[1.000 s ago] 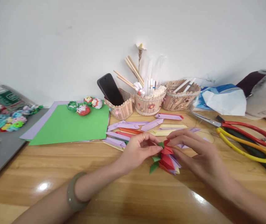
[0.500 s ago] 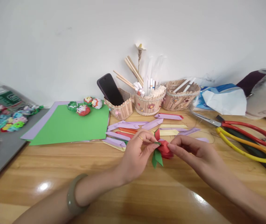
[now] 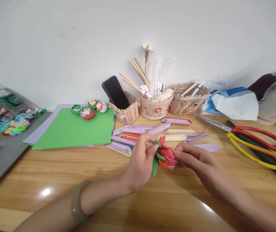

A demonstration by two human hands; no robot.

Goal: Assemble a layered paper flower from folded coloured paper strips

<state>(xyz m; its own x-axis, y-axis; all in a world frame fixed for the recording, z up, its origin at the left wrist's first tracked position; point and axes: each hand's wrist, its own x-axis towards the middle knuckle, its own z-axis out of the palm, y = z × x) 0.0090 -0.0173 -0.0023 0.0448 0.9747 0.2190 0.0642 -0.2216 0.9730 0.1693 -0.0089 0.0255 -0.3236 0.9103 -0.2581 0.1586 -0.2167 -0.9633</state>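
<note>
The left hand (image 3: 140,164) pinches the green end of a red, green and orange folded-paper cluster (image 3: 168,155) above the table, apparently steadying it while the right hand (image 3: 200,161) grips its red folds between thumb and fingers. Behind, the leftmost wooden-stick basket (image 3: 130,113) holds a black phone (image 3: 116,92); the middle wooden-stick basket (image 3: 151,109), pale wooden sticks (image 3: 142,73); the rightmost wooden-stick basket (image 3: 185,105), white sticks (image 3: 189,89).

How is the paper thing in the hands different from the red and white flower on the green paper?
The paper piece is held by the left hand and right hand; the flower lies on the green paper. The paper piece has pointed ends sticking out; the flower is compact and rounded. The paper piece has green parts; the flower looks mostly red and white. Both have red on them.
</note>
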